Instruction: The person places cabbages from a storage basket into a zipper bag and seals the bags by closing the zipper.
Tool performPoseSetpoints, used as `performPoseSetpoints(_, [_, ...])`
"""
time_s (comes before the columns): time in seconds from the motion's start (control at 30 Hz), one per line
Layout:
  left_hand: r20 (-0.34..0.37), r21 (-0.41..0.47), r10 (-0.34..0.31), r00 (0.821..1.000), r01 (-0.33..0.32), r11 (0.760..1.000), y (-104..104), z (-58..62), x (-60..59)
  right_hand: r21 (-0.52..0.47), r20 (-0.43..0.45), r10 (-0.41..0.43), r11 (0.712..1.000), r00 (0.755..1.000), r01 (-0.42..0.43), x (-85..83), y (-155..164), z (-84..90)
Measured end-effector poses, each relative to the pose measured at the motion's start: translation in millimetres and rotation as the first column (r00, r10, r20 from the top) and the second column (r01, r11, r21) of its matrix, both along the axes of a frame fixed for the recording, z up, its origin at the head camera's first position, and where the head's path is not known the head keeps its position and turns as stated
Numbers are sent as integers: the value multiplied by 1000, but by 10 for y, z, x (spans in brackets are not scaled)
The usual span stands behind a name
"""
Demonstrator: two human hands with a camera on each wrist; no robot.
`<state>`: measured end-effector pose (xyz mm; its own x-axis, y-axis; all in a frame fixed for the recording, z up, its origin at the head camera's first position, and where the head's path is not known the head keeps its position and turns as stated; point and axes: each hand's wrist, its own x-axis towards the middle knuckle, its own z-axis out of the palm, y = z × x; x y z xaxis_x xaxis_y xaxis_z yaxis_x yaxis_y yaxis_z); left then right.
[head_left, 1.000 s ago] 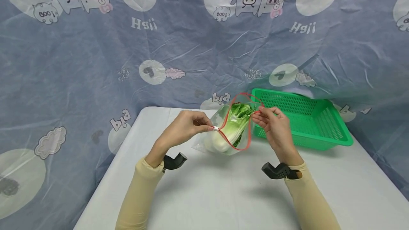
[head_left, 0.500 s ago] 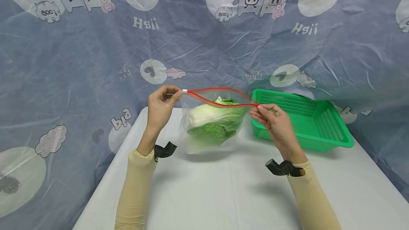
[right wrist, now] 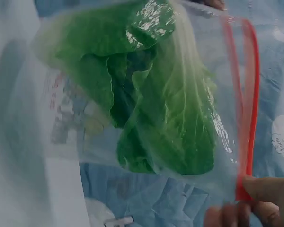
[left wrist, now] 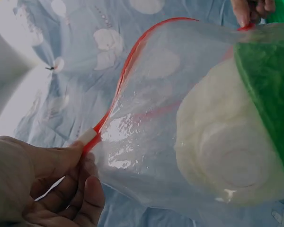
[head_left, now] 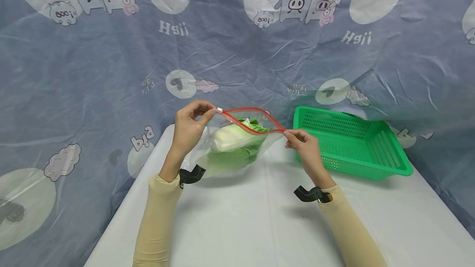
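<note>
Two hands, one clear zip bag [head_left: 237, 151] held up between them above the far part of a white table [head_left: 259, 226]. Left hand [head_left: 189, 129] raised, thumb and fingertips pinching the white slider [head_left: 219, 111] at the left end of the bag's red zip strip [head_left: 252, 120]. Right hand [head_left: 302, 145] lower, fingertips pinching the strip's right end. Strip stretched between the two hands, its two red edges still parted in the middle, so mouth of the bag open along most of its length. Inside the bag: one napa cabbage [head_left: 231, 145], pale white stem end toward the left hand, green leaves toward the right; bottom of the bag hanging down to just about the tabletop, contact not clear.

One green plastic basket [head_left: 389, 164] on the table to the right, just beside the right hand and apart from the bag. Wide bare stretch of tabletop in front of both forearms, near edge out of frame. Table's far edge close behind the bag, against a blue cartoon-print cloth backdrop [head_left: 92, 73] draped all around.
</note>
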<state>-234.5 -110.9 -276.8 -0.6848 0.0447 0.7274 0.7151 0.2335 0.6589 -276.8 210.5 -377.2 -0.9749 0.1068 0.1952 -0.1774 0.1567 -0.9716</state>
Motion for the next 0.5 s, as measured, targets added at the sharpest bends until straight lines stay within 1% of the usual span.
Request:
performPoseSetpoints(0.07, [15, -46, -13, 1000, 14, 999, 55, -20, 11, 113, -107, -60, 991, 993, 72, 1, -42, -5])
performPoseSetpoints(0.1, [27, -64, -20, 999, 22, 998, 87, -32, 15, 152, -168, -73, 983, 983, 99, 41, -86, 48])
performPoseSetpoints(0.13, [35, -76, -30, 999, 33, 997, 112, -72, -13, 184, -239, -69, 976, 968, 115, 94, -140, 121])
performPoseSetpoints(0.17, [55, -85, -36, 998, 40, 996, 140, -112, -43, 219, -310, -54, 967, 949, 126, 153, -200, 202])
performPoseSetpoints(0.2, [70, -89, -43, 997, 49, 995, 163, -153, -75, 251, -381, -28, 959, 924, 132, 188, -252, 264])
performPoseSetpoints(0.23, [82, -92, -49, 995, 56, 994, 187, -192, -106, 279, -444, 17, 953, 896, 121, 222, -307, 333])
performPoseSetpoints(0.27, [93, -93, -55, 994, 63, 994, 209, -227, -134, 315, -487, 59, 942, 871, 112, 262, -369, 410])
performPoseSetpoints(0.3, [100, -91, -63, 993, 72, 993, 230, -264, -164, 353, -521, 103, 930, 847, 104, 292, -430, 477])
performPoseSetpoints(0.33, [103, -90, -72, 992, 81, 993, 248, -299, -194, 391, -552, 149, 915, 820, 97, 290, -477, 504])
performPoseSetpoints(0.4, [107, -92, -84, 991, 93, 991, 291, -313, -189, 444, -589, 233, 893, 774, 69, 262, -562, 526])
performPoseSetpoints(0.43, [105, -96, -91, 990, 101, 990, 313, -319, -185, 462, -599, 268, 885, 755, 53, 263, -612, 551])
performPoseSetpoints(0.5, [104, -105, -108, 989, 119, 987, 354, -335, -178, 488, -600, 320, 873, 733, 19, 254, -693, 573])
